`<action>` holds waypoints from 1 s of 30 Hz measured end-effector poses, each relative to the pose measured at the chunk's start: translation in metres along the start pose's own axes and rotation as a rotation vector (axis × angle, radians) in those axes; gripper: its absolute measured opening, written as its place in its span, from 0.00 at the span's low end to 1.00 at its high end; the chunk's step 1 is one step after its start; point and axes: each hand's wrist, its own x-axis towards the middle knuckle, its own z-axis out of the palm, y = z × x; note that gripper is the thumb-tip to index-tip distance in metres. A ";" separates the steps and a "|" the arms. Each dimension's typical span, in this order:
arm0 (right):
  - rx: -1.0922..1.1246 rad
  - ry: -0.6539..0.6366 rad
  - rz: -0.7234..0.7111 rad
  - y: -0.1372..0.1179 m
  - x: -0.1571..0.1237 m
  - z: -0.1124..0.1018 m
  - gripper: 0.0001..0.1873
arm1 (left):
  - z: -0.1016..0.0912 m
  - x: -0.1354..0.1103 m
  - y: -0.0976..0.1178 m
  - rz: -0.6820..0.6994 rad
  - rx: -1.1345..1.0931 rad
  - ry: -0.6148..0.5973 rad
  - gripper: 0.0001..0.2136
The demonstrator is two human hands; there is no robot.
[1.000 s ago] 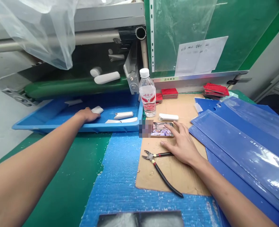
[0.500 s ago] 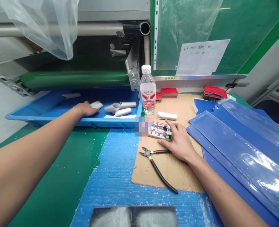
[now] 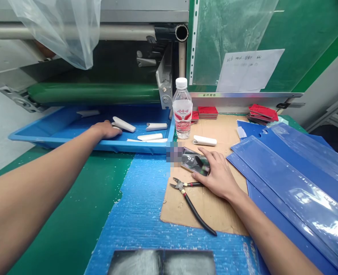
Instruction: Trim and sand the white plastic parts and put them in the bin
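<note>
Green bench (image 3: 62, 183) carries a blue foam sheet (image 3: 128, 214) topped by cardboard (image 3: 203, 212), where black-handled side cutters (image 3: 186, 194) lie just beside the right hand (image 3: 219, 176), its spread fingers (image 3: 206, 153) resting on a phone (image 3: 196, 161). Left of that, the left hand (image 3: 105, 130), fingers pressed together, lies over the rim of a blue tray (image 3: 71, 142), touching a white plastic piece (image 3: 117, 128) among similar ones. Farther back, a water bottle (image 3: 182, 109) stands at the tray's right corner.
</note>
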 end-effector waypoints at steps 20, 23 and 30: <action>0.146 -0.007 -0.121 0.001 -0.005 0.000 0.35 | -0.030 -0.038 0.036 -0.372 -0.030 0.418 0.19; 0.177 0.002 -0.097 -0.001 -0.004 0.000 0.33 | -0.027 -0.077 0.059 -0.246 -0.069 0.579 0.20; 0.149 -0.010 -0.085 0.002 -0.003 0.001 0.30 | 0.002 -0.171 0.104 0.171 -0.248 0.224 0.23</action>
